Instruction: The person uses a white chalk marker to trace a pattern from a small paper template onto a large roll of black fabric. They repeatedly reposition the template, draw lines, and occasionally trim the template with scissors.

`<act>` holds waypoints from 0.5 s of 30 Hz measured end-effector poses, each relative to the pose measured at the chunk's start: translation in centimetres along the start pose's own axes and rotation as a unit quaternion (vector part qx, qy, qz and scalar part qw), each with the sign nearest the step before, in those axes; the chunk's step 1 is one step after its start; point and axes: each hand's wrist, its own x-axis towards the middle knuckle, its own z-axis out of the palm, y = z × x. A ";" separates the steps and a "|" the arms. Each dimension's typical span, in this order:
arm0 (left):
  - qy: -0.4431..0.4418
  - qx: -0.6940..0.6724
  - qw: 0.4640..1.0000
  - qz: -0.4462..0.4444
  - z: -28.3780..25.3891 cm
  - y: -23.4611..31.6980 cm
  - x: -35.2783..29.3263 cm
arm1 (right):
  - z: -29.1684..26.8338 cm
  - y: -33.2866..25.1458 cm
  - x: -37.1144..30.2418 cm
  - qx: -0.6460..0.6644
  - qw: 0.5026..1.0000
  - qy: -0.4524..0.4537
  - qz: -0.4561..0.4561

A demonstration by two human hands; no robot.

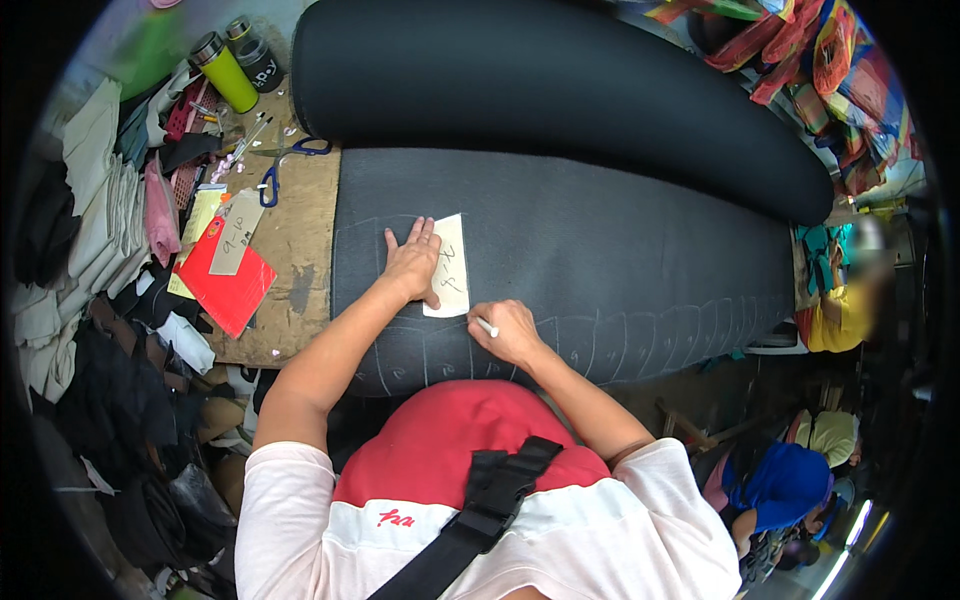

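A cream paper pattern piece (452, 272) with handwriting lies flat on dark grey fabric (600, 240). My left hand (413, 264) presses on its left side with the fingers spread. At the pattern's lower right corner, my right hand (508, 332) is closed around a white marking pen (487, 327), whose tip is hidden beneath the hand. Pale outlines of similar shapes run in a row along the fabric's near edge, and a few fainter lines show left of my left hand.
A thick black fabric roll (540, 90) spans the back. On the wooden tabletop at left lie blue-handled scissors (270, 186), a red card (228, 285) and a green bottle (225, 72). Folded cloth (100, 220) is piled far left. Other people (840, 315) are at the right.
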 end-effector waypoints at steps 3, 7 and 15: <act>-0.010 0.019 1.000 -0.007 0.0 0.4 0.2 | 1.6 -0.8 0.7 0.198 0.979 0.004 -0.050; -0.023 0.003 0.999 -0.025 0.3 0.7 0.2 | 2.2 0.7 1.4 0.251 0.968 -0.004 0.016; 0.297 -0.290 0.910 0.018 -2.7 1.0 -0.2 | -6.3 2.7 -0.3 0.419 0.887 0.137 0.137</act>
